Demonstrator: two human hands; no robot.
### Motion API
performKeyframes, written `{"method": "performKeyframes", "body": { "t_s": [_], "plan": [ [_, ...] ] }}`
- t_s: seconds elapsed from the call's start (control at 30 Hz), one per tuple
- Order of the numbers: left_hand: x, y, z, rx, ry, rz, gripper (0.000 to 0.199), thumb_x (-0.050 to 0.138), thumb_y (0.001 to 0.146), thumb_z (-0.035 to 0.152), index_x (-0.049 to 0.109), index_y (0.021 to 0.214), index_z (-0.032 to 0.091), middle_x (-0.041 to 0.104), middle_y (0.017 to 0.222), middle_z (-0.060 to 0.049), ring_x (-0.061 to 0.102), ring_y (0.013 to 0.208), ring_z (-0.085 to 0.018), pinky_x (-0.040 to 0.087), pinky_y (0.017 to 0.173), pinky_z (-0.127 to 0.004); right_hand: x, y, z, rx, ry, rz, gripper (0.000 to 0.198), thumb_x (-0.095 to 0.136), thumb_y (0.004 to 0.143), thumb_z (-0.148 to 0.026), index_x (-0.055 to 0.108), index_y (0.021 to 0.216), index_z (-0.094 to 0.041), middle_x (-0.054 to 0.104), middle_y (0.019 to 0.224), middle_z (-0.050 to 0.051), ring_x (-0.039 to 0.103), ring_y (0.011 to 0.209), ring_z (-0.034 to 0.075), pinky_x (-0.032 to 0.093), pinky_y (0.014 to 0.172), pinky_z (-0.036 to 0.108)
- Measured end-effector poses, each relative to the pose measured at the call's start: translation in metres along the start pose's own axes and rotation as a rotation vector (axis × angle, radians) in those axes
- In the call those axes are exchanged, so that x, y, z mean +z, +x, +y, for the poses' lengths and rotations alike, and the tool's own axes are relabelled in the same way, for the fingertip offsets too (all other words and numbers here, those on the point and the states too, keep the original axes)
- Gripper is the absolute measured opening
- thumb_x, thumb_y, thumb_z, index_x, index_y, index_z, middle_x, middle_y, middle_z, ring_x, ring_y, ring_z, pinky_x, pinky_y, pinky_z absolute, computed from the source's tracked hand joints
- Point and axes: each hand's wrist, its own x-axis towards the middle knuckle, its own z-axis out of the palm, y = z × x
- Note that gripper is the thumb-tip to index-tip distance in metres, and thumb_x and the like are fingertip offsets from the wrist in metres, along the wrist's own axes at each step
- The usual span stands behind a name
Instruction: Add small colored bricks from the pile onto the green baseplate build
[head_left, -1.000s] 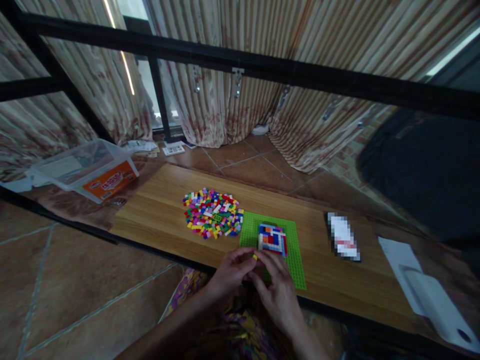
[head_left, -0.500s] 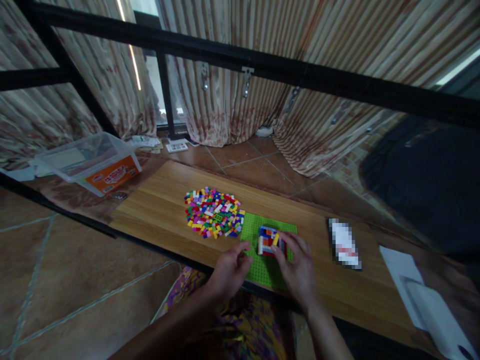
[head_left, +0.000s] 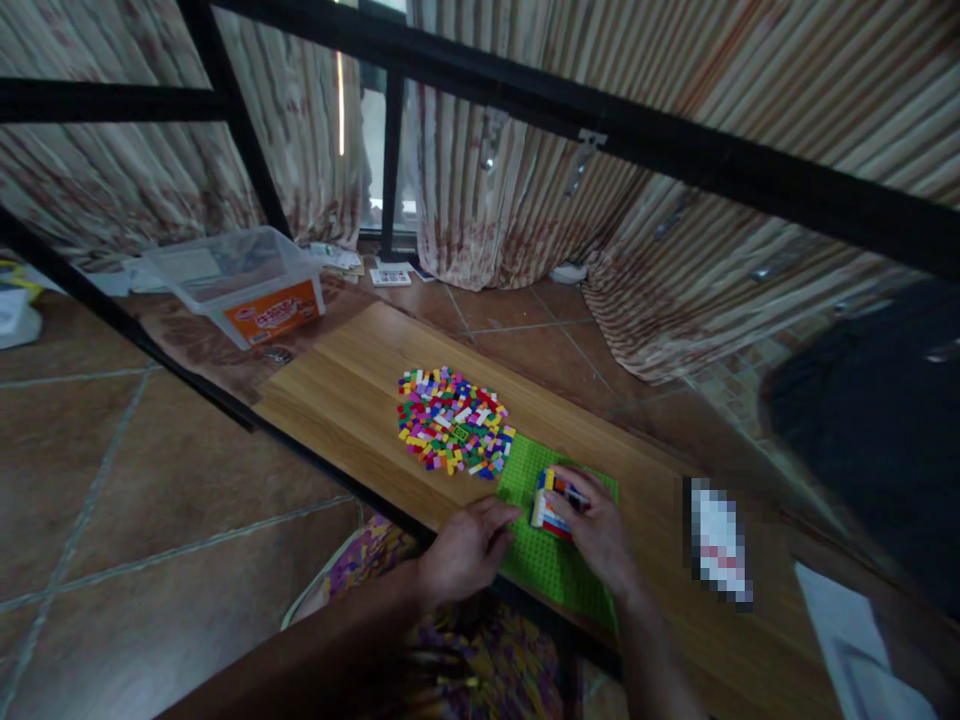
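A small block structure of coloured toy bricks (head_left: 553, 518), with white, blue, red and orange pieces, stands on the green baseplate (head_left: 529, 560). My right hand (head_left: 596, 525) reaches over it from the right and covers much of its right side. Between its thumb and index finger a yellow brick (head_left: 550, 480) sits at the structure's upper left corner; whether it is fully pressed on cannot be made out. To the left, over the baseplate's near left edge, my left hand (head_left: 466, 550) has its thumb and index finger apart, with nothing visible in them.
A pile of loose mixed-colour bricks (head_left: 454, 420) lies on the wooden table (head_left: 337, 390), left of the baseplate. A blurred-out flat object (head_left: 718, 545) rests at the right. Beyond the table's left end stands a clear plastic bin (head_left: 247, 275). A black metal bar (head_left: 525, 85) crosses above.
My right hand has carried the yellow brick from above the structure's middle to its upper left corner. The left hand stays near the baseplate's left edge. The view has turned slightly.
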Motion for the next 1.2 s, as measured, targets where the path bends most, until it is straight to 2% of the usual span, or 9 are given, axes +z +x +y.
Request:
{"method": "performKeyframes", "body": {
  "t_s": [0.23,0.5,0.83,1.2],
  "plan": [
    [0.002,-0.002,-0.001,0.009,0.022,0.006,0.027,0.045,0.090,0.016,0.063,0.109,0.022,0.063,0.095,-0.005,0.060,0.093,-0.018,0.047,0.082,-0.027,-0.003,0.003,-0.002,0.121,0.135,-0.054,0.047,0.070,0.074,-0.052,0.069,0.112,-0.024,0.065,0.117,0.008,0.062,0.101,0.024,0.050,0.090,0.044],
    [0.004,-0.002,-0.002,0.025,0.003,0.021,0.027,0.045,0.090,0.016,0.063,0.108,0.022,0.063,0.093,-0.006,0.059,0.090,-0.018,0.047,0.079,-0.027,-0.006,0.005,-0.005,0.197,0.168,-0.081,0.052,0.072,0.070,-0.053,0.070,0.112,-0.022,0.071,0.106,0.007,0.067,0.089,0.024,0.055,0.077,0.039],
    [0.005,-0.002,-0.005,0.025,0.021,0.012,0.029,0.045,0.088,0.014,0.063,0.109,0.022,0.063,0.094,-0.006,0.060,0.090,-0.018,0.048,0.079,-0.028,-0.011,0.010,-0.007,0.214,0.088,-0.136,0.049,0.071,0.072,-0.050,0.070,0.112,-0.024,0.073,0.099,0.005,0.069,0.081,0.023,0.055,0.076,0.039],
    [0.004,-0.002,-0.004,0.040,0.034,0.011,0.031,0.045,0.088,0.012,0.063,0.111,0.022,0.064,0.096,-0.006,0.061,0.091,-0.018,0.048,0.079,-0.027,-0.015,0.016,-0.013,0.192,0.021,-0.175,0.043,0.070,0.072,-0.045,0.070,0.110,-0.025,0.074,0.099,0.004,0.069,0.086,0.024,0.054,0.081,0.041]
  ]
}}
